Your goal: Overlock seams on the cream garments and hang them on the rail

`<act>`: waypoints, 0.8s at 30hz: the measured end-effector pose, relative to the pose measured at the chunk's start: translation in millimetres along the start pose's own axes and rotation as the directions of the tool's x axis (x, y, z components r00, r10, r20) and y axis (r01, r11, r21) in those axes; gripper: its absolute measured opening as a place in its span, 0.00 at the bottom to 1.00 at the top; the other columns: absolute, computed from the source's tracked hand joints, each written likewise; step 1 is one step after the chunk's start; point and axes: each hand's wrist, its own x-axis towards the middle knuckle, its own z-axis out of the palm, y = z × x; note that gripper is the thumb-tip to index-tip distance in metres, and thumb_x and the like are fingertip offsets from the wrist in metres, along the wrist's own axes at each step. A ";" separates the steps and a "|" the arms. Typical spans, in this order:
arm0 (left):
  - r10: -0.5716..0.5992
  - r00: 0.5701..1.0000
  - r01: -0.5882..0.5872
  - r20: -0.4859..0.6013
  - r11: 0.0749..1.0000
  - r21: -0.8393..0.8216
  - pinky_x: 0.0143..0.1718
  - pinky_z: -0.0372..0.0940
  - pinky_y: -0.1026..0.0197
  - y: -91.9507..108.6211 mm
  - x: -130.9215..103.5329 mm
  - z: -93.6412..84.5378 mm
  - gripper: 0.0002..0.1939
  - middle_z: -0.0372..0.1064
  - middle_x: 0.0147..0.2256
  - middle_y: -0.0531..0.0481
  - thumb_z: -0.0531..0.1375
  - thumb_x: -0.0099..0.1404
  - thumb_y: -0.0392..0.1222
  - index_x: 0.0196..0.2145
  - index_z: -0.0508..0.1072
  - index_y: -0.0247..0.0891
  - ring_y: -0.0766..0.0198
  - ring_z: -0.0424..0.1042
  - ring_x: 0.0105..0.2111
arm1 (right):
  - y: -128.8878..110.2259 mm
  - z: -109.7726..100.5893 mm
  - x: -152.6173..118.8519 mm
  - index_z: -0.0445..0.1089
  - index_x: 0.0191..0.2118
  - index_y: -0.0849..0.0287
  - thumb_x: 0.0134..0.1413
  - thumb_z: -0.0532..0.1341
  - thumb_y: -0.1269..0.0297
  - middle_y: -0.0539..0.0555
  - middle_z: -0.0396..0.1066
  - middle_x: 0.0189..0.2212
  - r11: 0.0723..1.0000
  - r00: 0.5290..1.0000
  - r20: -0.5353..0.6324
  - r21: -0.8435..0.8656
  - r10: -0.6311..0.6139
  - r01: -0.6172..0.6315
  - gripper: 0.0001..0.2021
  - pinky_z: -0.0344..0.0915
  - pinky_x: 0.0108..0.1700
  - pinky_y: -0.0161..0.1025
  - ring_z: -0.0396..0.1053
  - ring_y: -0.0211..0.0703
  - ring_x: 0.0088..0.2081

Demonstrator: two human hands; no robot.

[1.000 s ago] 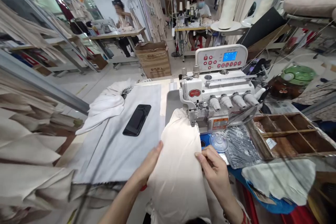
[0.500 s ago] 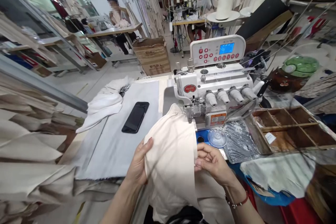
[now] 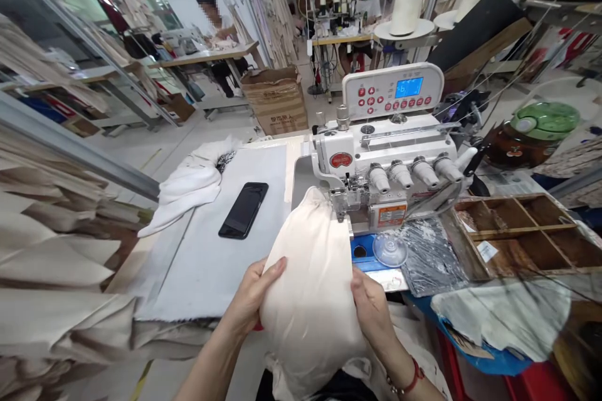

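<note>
A cream fabric piece [image 3: 310,269] runs from the presser foot area of a white overlock sewing machine [image 3: 385,156] down toward my lap. My left hand [image 3: 256,291] is closed on its left edge, thumb on top and fingers underneath. On the right edge, my right hand [image 3: 371,304] grips the cloth, thumb on top and most fingers hidden below. The fabric's far end gathers in small folds at the machine's needle area, where the needle itself cannot be made out.
Left of the fabric, a black phone [image 3: 243,210] lies on a grey cloth-covered table, near white crumpled cloth [image 3: 188,191]. A wooden compartment tray [image 3: 531,232] and a clear suction-cup-like disc [image 3: 390,249] are at the right. Beyond stand a cardboard box [image 3: 275,100] and two seated people.
My right hand has moved from pinching the right edge to a fuller grip slightly lower. The fabric is now drawn flatter and rounder between both hands, and my left hand has shifted slightly right.
</note>
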 end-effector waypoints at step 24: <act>0.231 0.968 -0.122 -0.102 0.780 0.614 0.35 0.77 0.57 -52.5 -43.1 -16.6 0.28 0.80 0.31 0.44 0.60 0.63 0.68 0.34 0.84 0.41 0.51 0.80 0.35 | -21.2 -1.6 -2.4 0.73 0.29 0.57 0.65 0.62 0.72 0.51 0.75 0.25 0.887 0.946 0.010 -0.346 -0.323 0.307 0.12 0.70 0.26 0.31 0.74 0.40 0.24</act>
